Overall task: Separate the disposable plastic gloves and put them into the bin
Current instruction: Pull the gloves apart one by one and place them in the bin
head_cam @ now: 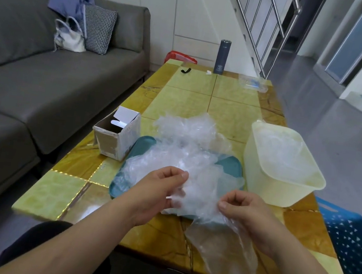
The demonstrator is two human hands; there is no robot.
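A heap of clear plastic gloves lies over a teal tray in the middle of the table. My left hand pinches clear glove film above the tray's near edge. A hand's width to the right, my right hand pinches a glove that hangs down over the table's near part. The cream plastic bin stands to the right of the tray, with several clear gloves inside it.
An open cardboard box sits left of the tray. A dark flask and a clear packet stand at the table's far end. A grey sofa runs along the left, and a blue perforated stool is at the right.
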